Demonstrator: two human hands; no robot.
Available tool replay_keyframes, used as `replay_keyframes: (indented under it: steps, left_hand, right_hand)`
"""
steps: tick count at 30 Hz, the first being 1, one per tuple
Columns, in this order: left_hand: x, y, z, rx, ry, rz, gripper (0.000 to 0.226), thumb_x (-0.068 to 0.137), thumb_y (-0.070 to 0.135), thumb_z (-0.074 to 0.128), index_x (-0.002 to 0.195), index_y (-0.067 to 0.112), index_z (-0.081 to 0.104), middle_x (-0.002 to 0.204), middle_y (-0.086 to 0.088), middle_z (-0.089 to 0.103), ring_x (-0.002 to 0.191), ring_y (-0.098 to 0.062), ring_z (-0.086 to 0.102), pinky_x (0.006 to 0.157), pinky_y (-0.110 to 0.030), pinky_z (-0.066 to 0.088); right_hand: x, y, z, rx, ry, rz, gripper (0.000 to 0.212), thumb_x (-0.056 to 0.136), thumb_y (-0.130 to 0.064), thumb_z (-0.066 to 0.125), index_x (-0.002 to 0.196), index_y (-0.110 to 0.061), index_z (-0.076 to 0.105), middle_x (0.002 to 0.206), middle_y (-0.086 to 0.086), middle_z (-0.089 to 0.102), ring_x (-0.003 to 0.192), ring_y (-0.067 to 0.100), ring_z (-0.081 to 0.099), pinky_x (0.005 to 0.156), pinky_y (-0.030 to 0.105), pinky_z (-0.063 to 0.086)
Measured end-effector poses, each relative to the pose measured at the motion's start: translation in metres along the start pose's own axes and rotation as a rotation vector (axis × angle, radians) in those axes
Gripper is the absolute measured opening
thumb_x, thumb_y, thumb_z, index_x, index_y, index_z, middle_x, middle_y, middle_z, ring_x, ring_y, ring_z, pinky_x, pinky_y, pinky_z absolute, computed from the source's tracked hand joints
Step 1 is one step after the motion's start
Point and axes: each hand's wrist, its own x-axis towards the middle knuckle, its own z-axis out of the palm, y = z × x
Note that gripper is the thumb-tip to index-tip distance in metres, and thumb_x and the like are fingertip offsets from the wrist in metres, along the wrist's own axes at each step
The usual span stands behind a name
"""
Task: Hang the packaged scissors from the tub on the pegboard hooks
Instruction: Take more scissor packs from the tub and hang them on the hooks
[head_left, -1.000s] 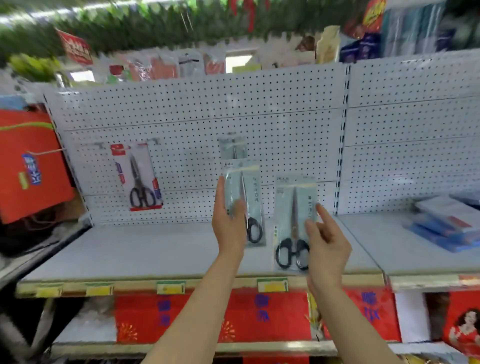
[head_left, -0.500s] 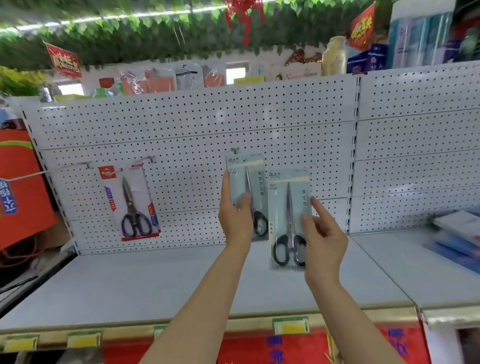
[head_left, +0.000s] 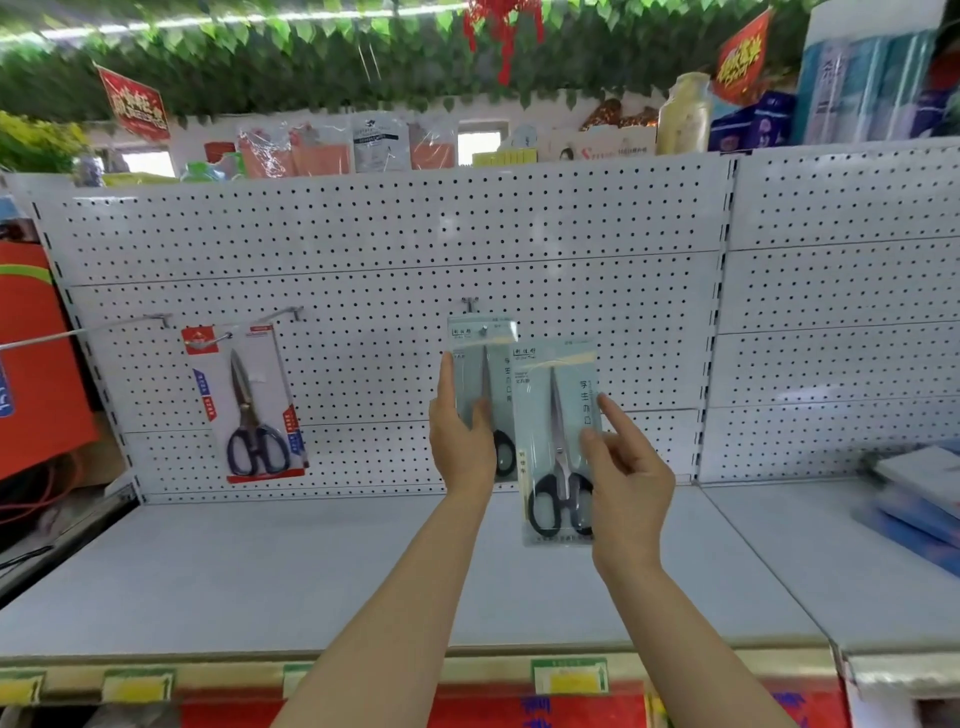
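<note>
My left hand (head_left: 460, 441) grips a pale blue pack of black-handled scissors (head_left: 485, 374) by its left edge; the pack's top hole sits at the tip of a pegboard hook (head_left: 470, 304). My right hand (head_left: 626, 467) pinches a second, similar scissors pack (head_left: 556, 441) by its right edge, held just right of and lower than the first, overlapping it. A red-carded scissors pack (head_left: 249, 405) hangs on a hook at the left of the white pegboard (head_left: 389, 244). The tub is out of view.
Two bare long hooks (head_left: 130, 322) stick out at the left. A white shelf (head_left: 311, 566) runs below the pegboard. Blue packets (head_left: 919, 499) lie on the right shelf. An orange bag (head_left: 36, 358) stands at far left.
Both hands have risen toward the pegboard with their packs. The left pack has moved up to the hook; the right pack has come close beside it.
</note>
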Motion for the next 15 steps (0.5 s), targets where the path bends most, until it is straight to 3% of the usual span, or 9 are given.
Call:
replay_keyframes:
  steps: [4,8,11,15]
  left_hand:
    - [0.010,-0.007,-0.004,0.154,-0.012,0.035,0.063,0.098,0.026,0.056,0.148,0.052,0.026,0.113,0.003,0.050,0.087,-0.013,0.054,0.063,-0.021,0.040]
    - [0.020,-0.011,-0.021,0.225,0.006,0.156,0.054,0.099,0.024,0.054,0.145,0.046,0.038,0.120,0.003,0.046,0.100,-0.017,0.055,0.078,-0.034,0.052]
    - [0.032,0.004,-0.037,0.221,0.098,0.295,0.038,0.103,0.028,0.045,0.140,0.036,0.050,0.122,0.009,0.044,0.114,-0.017,0.049,0.084,-0.025,0.045]
    - [0.044,0.032,-0.049,0.232,-0.070,0.425,0.042,0.097,0.047,0.046,0.139,0.042,0.046,0.129,0.015,0.038,0.117,-0.013,0.047,0.087,-0.032,0.049]
  right_hand:
    - [0.001,0.007,0.013,-0.010,-0.023,0.012,0.038,0.092,-0.005,0.064,0.116,-0.033,0.070,0.069,0.006,0.046,0.062,0.010,0.039,0.060,0.015,0.043]
    - [0.007,0.013,0.033,0.005,-0.052,0.022,0.038,0.091,-0.006,0.064,0.118,-0.031,0.069,0.072,0.006,0.050,0.064,0.011,0.042,0.063,0.015,0.045]
    - [0.014,0.017,0.051,0.013,-0.060,0.027,0.037,0.091,-0.007,0.064,0.119,-0.031,0.069,0.071,0.004,0.054,0.065,0.013,0.044,0.066,0.021,0.048]
    - [0.024,0.029,0.070,0.016,-0.046,0.045,0.036,0.091,-0.009,0.063,0.118,-0.033,0.070,0.065,0.002,0.046,0.062,0.016,0.039,0.064,0.028,0.045]
